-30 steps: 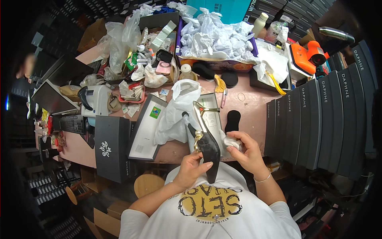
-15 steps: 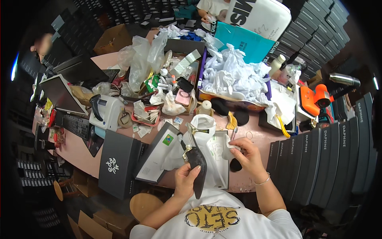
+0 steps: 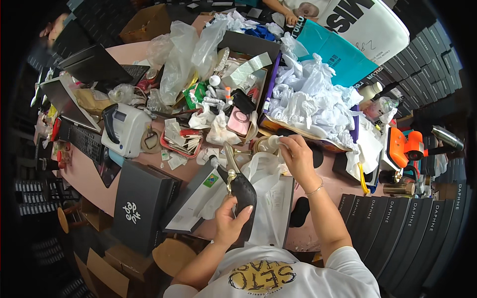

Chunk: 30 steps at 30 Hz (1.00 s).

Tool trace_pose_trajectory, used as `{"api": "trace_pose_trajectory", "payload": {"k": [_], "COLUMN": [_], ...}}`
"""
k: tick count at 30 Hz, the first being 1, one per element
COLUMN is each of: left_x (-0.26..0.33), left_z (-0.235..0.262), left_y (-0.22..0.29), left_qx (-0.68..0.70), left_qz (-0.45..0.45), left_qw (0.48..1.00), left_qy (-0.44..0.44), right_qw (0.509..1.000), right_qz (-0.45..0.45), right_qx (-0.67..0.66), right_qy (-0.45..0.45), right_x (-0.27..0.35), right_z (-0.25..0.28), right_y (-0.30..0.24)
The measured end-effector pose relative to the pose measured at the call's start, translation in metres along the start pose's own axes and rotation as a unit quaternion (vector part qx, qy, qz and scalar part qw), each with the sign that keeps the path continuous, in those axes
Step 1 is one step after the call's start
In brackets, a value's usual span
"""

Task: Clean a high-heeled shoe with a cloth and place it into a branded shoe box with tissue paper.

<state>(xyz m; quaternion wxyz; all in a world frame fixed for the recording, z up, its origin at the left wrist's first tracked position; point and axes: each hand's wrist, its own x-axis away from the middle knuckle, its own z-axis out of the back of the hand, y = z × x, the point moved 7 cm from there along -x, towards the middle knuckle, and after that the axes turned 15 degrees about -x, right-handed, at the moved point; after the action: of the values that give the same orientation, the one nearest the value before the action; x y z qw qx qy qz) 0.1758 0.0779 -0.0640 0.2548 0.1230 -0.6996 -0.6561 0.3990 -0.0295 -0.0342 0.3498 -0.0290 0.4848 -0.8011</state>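
My left hand (image 3: 229, 222) grips a black shoe (image 3: 243, 191) by its side. The shoe is tilted, with a gold strap and a pearl-like ornament on it. Farther forward, my right hand (image 3: 298, 158) pinches a small white wad (image 3: 274, 141) at the top of a squat bottle (image 3: 260, 146); the fingers partly hide where the two meet. Under the shoe lies an open shoe box (image 3: 284, 211) lined with white tissue paper (image 3: 262, 171). Its grey lid (image 3: 181, 214) leans to the left.
A purple-edged carton (image 3: 271, 89) heaped with crumpled white paper stands beyond my right hand. Stacked dark shoe boxes (image 3: 392, 223) line the right side. At left are a black box (image 3: 141, 206), a white machine (image 3: 126, 130) and a keyboard (image 3: 82, 141). Another person's hand (image 3: 292, 19) shows at the back.
My right hand has moved forward and left with the white wad, from beside the shoe box to the bottle. The shoe stays in my left hand, slightly shifted. The whole view has tilted a little.
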Motion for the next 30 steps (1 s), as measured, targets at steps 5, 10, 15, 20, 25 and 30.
{"api": "trace_pose_trajectory", "payload": {"k": [5, 10, 15, 20, 25, 30], "left_x": [-0.006, 0.000, 0.007, 0.022, 0.054, 0.100], "left_z": [-0.010, -0.017, -0.022, -0.024, -0.028, -0.031], "left_y": [0.005, 0.007, 0.015, 0.023, 0.007, -0.020], "left_qx": [-0.028, 0.020, 0.047, 0.077, 0.089, 0.035], "left_qz": [-0.028, -0.008, -0.016, -0.006, 0.053, 0.081], "left_qw": [0.998, 0.997, 0.994, 0.993, 0.990, 0.989], "left_qy": [-0.039, -0.080, -0.102, -0.090, -0.095, -0.117], "right_qw": [0.993, 0.994, 0.998, 0.992, 0.845, 0.639], "right_qz": [0.094, 0.082, 0.068, 0.068, -0.133, -0.225], "right_qx": [0.076, 0.075, 0.004, -0.010, -0.358, -0.566], "right_qy": [0.005, 0.015, 0.019, 0.102, 0.375, 0.470], "right_x": [0.002, 0.011, 0.014, 0.021, 0.085, 0.121], "right_z": [-0.014, -0.020, -0.032, -0.007, 0.068, 0.040], "right_y": [0.012, 0.014, 0.038, 0.040, 0.111, 0.154]}}
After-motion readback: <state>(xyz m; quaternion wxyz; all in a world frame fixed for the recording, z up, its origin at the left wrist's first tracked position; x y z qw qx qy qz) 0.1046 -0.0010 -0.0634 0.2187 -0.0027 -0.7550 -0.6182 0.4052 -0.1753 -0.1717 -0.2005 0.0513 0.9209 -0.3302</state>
